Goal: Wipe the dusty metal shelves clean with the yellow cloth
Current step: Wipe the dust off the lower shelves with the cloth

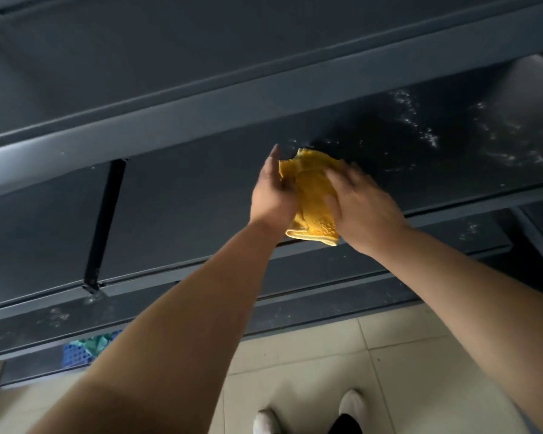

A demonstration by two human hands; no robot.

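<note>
A yellow cloth [311, 198] hangs folded between my two hands above the middle shelf [185, 202] of a dark grey metal rack. My left hand [273, 195] holds its left side, thumb raised and fingers curled under the fabric. My right hand [361, 205] lies over its right side, fingers spread on the cloth and blurred. White dust specks [420, 126] dot the shelf surface to the right of the cloth.
An upper shelf [170, 57] juts out above the hands. Lower shelves [342, 277] step out below, also speckled with dust. A black upright brace [104, 220] stands at the left. A blue basket [79, 350] sits under the rack. Beige floor tiles and my white shoes [351, 405] are below.
</note>
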